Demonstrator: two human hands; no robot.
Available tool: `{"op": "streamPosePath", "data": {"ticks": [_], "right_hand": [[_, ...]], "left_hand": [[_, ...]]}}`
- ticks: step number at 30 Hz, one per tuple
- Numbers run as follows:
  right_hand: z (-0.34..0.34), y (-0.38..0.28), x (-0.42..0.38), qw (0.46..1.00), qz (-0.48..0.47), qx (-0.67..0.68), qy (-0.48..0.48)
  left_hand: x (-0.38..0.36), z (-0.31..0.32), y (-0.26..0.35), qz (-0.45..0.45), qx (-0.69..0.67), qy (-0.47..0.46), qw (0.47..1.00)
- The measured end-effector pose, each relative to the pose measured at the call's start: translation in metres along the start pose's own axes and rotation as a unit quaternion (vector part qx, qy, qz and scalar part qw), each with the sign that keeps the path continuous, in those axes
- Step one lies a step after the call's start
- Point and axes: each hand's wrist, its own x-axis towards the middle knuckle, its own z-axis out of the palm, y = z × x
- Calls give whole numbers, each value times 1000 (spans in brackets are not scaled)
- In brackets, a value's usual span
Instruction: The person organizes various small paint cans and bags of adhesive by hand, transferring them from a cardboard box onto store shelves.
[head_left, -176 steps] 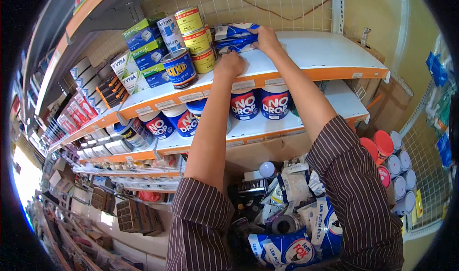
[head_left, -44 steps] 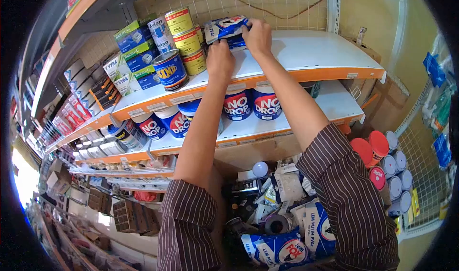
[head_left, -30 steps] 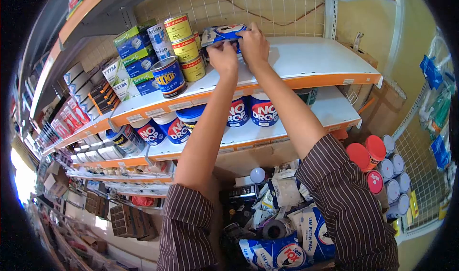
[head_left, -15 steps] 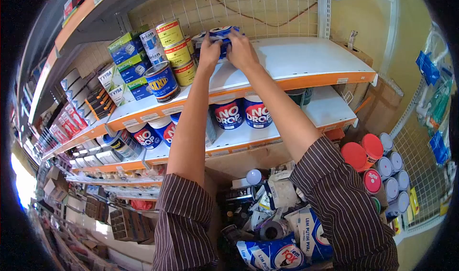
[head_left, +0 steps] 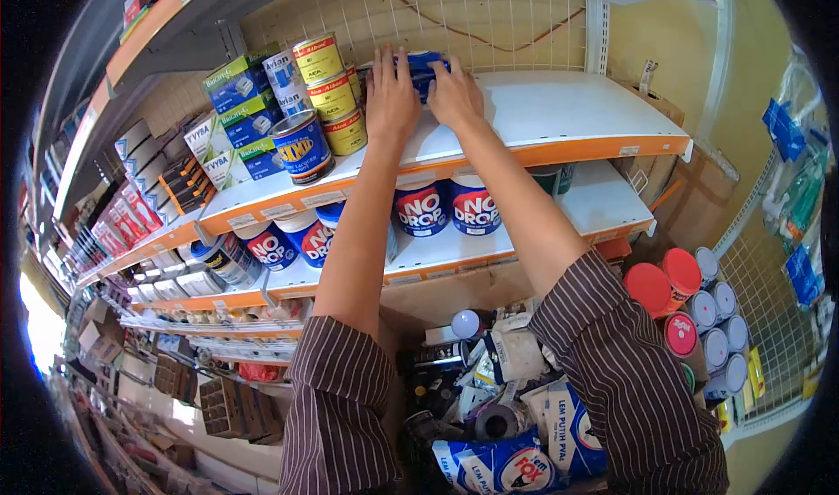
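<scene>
On the upper white shelf (head_left: 568, 106), a blue plastic pack (head_left: 426, 65) lies toward the back, partly hidden by my hands. My left hand (head_left: 393, 97) rests against its left part, fingers stretched out and pointing up. Over its right end is my right hand (head_left: 456, 93), fingers apart and slightly bent, touching it. Left of my left hand stands a stack of yellow and red cans (head_left: 330, 97). In front of that stack is a blue can (head_left: 301, 148) with a yellow label.
Blue "NO DROP" tubs (head_left: 420, 208) line the shelf below. Beneath me sits a pile of goods, with a blue and white glue bag (head_left: 502, 464) on top. Tubs with red lids (head_left: 647, 287) stand at right, near a wire rack (head_left: 760, 320).
My left hand has gone from curled fingers at the pack to fingers laid out straight on it. My right hand's fingers have shifted slightly right and down along the pack.
</scene>
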Motion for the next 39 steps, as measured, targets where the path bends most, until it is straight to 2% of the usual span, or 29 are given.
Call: {"op": "streamPosePath", "data": {"ticks": [2, 5, 8, 9, 15, 20, 24, 27, 30, 32, 33, 36, 38, 39], "right_hand": [[1, -3, -1, 1000, 13, -16, -9], [3, 1, -4, 997, -29, -60, 32], [5, 3, -5, 999, -2, -36, 39], [4, 3, -6, 998, 1, -48, 35], [8, 5, -6, 998, -1, -63, 10], [4, 3, -3, 997, 30, -35, -69], [14, 11, -4, 999, 7, -21, -43], [10, 12, -4, 999, 5, -13, -46], [-1, 14, -6, 998, -12, 6, -59], [-18, 21, -8, 995, -34, 14, -90], [-32, 20, -12, 995, -61, 29, -73], [-88, 15, -43, 990, -121, 63, -34], [-127, 22, -74, 982, -171, 84, 3], [-148, 25, -92, 982, -164, 87, -36]], "left_hand": [[2, 3, 3, -36, 21, -40, 998], [1, 8, 0, -44, 75, -82, 993], [3, 6, -8, -63, 57, -125, 989], [1, 7, -9, -55, 64, -105, 991], [-7, 11, -17, 7, 154, -125, 980], [-9, 13, -8, -37, 153, -161, 974], [-9, 3, -2, -68, 137, -213, 965], [-13, 4, -3, -64, 135, -183, 972], [-14, -1, -6, -47, 102, -135, 984], [-7, -9, -8, -41, 83, -156, 983], [-6, -16, -5, -38, 71, -171, 982], [-21, -50, 23, 53, -52, -135, 988], [-46, -80, 50, 73, -185, -158, 967], [-63, -99, 70, 46, -275, -180, 943]]}}
